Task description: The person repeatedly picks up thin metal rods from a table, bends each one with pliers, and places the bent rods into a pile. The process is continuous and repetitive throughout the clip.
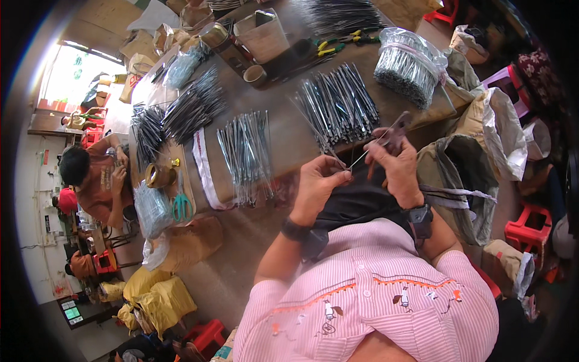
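At the table's near edge, my left hand (322, 181) pinches a thin metal strip (359, 159) between thumb and fingertips. My right hand (395, 166) is closed around a pair of pliers (400, 122), whose jaws point up and away from me. The strip slants from my left fingertips up toward the right hand; whether the right fingers also grip it is hard to tell. Just beyond my hands lies a wide row of similar metal strips (338, 102). A smaller row of strips (244, 154) lies left of my left hand, its ends over the table edge.
A plastic-wrapped bundle of strips (407, 66) stands at the right corner. Yellow-handled pliers (329, 49), a plastic tub (261, 35) and a brown cup (254, 75) sit farther back. Teal scissors (181, 206) lie left. An open sack (461, 175) stands right. Another person (96, 175) works at left.
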